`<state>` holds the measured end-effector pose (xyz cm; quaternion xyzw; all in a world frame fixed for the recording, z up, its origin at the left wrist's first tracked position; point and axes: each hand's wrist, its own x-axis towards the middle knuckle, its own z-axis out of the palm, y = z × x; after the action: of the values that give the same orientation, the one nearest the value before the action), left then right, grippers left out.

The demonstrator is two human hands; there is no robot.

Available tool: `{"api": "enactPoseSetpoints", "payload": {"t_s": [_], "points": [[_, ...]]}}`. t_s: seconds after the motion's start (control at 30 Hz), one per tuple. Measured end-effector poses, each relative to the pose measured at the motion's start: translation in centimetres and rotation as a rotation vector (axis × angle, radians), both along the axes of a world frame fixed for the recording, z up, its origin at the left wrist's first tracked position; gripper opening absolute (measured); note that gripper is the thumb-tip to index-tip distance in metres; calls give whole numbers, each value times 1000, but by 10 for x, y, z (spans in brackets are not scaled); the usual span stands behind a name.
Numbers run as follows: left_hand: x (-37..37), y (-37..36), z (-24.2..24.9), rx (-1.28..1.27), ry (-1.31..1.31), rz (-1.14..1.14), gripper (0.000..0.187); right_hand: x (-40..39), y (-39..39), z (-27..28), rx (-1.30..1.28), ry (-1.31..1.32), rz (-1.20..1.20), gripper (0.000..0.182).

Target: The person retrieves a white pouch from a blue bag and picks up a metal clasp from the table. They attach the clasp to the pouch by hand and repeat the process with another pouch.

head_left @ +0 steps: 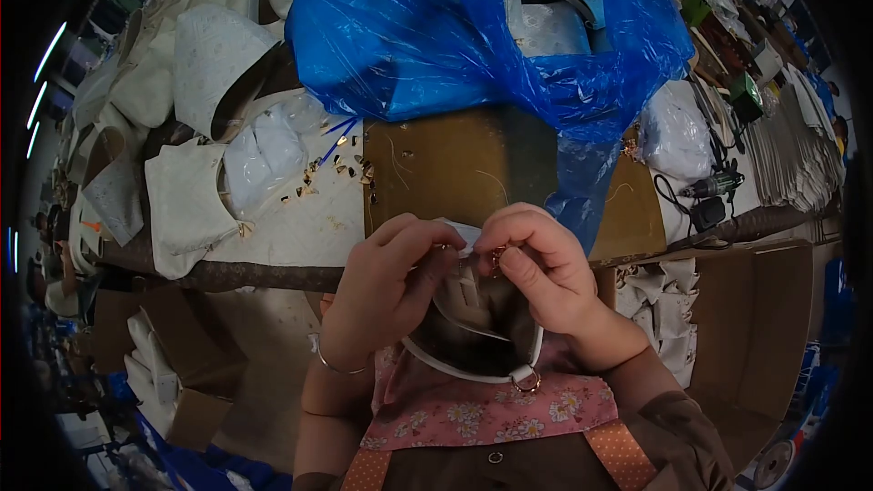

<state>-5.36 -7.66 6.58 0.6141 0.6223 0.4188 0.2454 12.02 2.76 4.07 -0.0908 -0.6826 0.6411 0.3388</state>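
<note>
A handbag (pixel 459 372) with a pale rim and dark inside lies open against my body, its mouth facing up. My left hand (pixel 386 286) is closed, fingertips pinching the white far edge of the bag. My right hand (pixel 546 273) pinches near the same edge, thumb bent in, with small gold-coloured metal pieces (pixel 497 259) between its fingers. Their exact shape is too small to make out. A label (pixel 469 294) shows inside the bag. On the near rim hangs a metal ring (pixel 526 383).
A large blue plastic bag (pixel 400 45) covers the back of the table, over a brown board (pixel 436 168). Gold hardware (pixel 350 168) lies scattered at left, beside pale handbags (pixel 186 205). At right are a power drill (pixel 714 185) and a cardboard box (pixel 755 336).
</note>
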Motion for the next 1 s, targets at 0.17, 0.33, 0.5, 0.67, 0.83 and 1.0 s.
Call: {"api": "enactPoseSetpoints", "payload": {"t_s": [0.17,0.33,0.5,0.67,0.83,1.0], "points": [[5,3,-5,186,-22,15,18,1,2,0,105,-13,-9,14],[3,-5,-5,142,61,-130,17,-2,-2,0,-91,34,5,15],[3,3,-21,590,152,31,13,-4,0,5,114,-5,33,13],[7,6,-20,517,39,14,13,-4,-2,7,96,-34,37,12],[8,7,-22,535,-19,50,14,-5,-2,8,53,-50,38,12],[7,6,-23,514,-12,41,15,-5,-4,8,69,-60,25,12]]}}
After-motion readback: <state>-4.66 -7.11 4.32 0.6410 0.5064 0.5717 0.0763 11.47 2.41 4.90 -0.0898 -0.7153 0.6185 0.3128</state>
